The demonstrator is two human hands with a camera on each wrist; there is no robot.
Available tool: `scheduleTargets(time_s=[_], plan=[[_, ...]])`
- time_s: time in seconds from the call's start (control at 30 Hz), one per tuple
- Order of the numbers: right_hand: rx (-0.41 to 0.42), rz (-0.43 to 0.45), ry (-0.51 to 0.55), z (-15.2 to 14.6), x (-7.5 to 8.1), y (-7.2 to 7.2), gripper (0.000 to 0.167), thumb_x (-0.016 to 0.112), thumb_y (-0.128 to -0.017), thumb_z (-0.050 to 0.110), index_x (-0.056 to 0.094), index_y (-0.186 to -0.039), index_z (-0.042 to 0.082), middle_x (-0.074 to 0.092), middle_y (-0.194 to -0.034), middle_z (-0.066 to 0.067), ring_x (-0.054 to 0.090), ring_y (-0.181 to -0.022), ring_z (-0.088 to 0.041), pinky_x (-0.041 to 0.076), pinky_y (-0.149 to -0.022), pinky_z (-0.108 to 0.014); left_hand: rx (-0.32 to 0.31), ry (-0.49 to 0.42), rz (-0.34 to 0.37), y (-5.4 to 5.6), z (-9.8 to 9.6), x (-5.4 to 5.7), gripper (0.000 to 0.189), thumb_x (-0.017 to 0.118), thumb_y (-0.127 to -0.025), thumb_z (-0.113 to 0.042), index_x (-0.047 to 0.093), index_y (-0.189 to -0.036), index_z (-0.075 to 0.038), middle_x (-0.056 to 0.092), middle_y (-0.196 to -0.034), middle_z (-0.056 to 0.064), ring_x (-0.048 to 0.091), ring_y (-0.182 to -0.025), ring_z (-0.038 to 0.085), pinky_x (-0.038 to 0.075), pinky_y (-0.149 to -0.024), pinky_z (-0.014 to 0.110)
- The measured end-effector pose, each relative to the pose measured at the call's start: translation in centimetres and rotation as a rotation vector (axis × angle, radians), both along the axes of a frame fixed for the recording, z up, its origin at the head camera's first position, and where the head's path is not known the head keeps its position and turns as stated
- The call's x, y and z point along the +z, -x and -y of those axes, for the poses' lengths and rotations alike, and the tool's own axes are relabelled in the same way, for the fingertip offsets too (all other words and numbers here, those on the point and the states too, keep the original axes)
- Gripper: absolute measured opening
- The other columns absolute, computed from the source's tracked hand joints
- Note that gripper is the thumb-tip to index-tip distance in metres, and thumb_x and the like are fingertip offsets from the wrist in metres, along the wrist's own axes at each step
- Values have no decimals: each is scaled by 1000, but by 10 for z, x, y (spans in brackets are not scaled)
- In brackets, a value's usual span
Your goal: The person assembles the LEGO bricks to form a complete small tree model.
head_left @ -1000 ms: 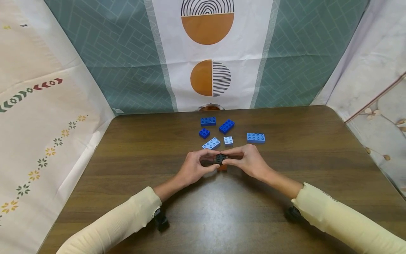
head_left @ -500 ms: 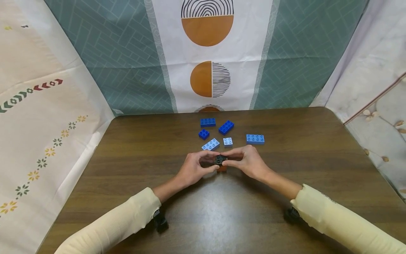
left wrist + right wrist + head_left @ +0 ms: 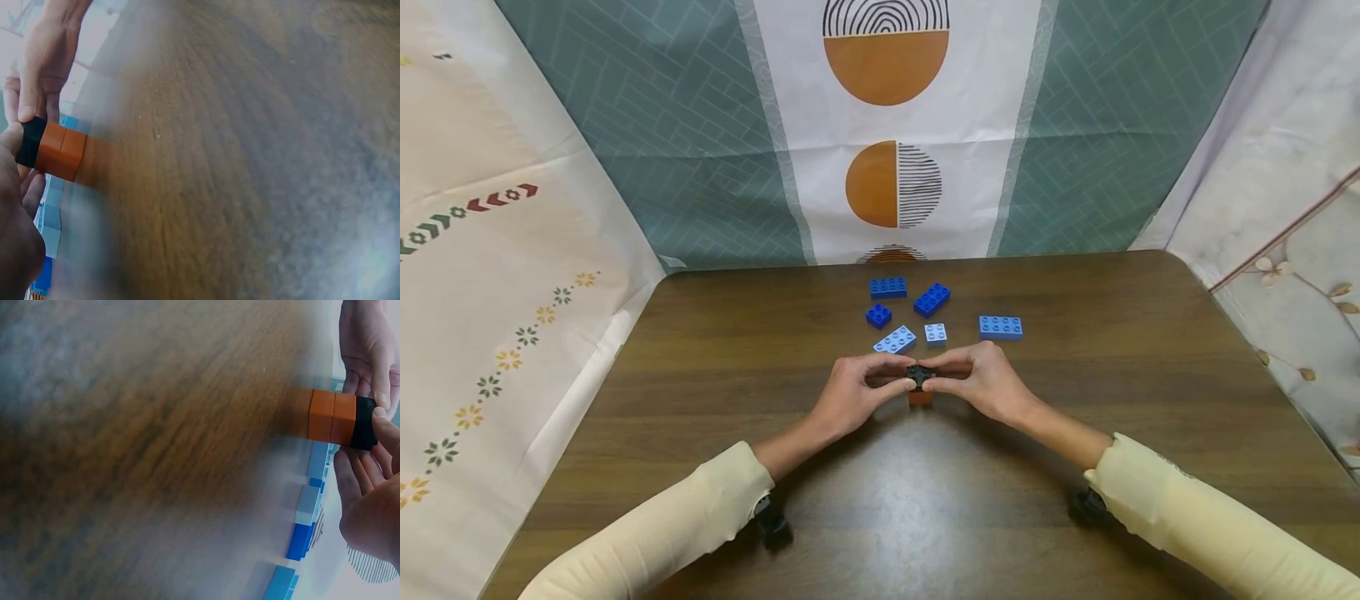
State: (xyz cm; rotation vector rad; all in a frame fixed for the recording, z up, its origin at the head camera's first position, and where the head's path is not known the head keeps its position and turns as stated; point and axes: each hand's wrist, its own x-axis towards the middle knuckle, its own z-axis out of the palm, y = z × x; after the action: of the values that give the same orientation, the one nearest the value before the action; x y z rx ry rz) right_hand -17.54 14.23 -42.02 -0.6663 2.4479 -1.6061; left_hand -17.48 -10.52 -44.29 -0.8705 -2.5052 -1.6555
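A black toy building brick (image 3: 918, 377) with studs on top caps a short upright stack of two orange bricks (image 3: 332, 417) on the table. My left hand (image 3: 854, 393) pinches the black brick from the left, its thumb at the near side and fingers behind. From the right, my right hand (image 3: 989, 383) pinches the same brick, thumb in front and fingers at the back. The two thumb tips lie close together on it. In the left wrist view the black brick (image 3: 31, 142) lies flush against the orange pair (image 3: 61, 150).
Beyond the hands lie a light blue long brick (image 3: 895, 340), a pale square brick (image 3: 936, 334), a mid-blue long brick (image 3: 1000, 327), a dark blue square brick (image 3: 878, 316) and two dark blue long bricks (image 3: 888, 287). A patterned cloth (image 3: 715, 167) hangs behind the table.
The black brick has turned square and now sits in line over the orange stack. My left thumb has moved up onto its near side. The loose bricks stay put.
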Motion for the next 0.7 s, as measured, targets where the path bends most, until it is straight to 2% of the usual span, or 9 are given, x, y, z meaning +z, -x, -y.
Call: scheduleTargets(time_s=[0.4,0.7], plan=[[0,20,12,0,-1,1,30,85,-92,12,80,-120,4,80,-111,-10,78,-102,-22,62,-86,-31,-2,10,22,2,-1,2,27,81,-97,-16,79,-123,-9,79,-116,3,77,-97,10,63,-83,28],[-1,34,30,0,-3,1,30,86,-91,12,81,-120,5,80,-111,-10,78,-103,-24,62,-87,-31,7,5,1,1,0,-4,27,80,-97,-20,79,-124,-13,79,-117,-2,76,-99,10,62,-85,28]])
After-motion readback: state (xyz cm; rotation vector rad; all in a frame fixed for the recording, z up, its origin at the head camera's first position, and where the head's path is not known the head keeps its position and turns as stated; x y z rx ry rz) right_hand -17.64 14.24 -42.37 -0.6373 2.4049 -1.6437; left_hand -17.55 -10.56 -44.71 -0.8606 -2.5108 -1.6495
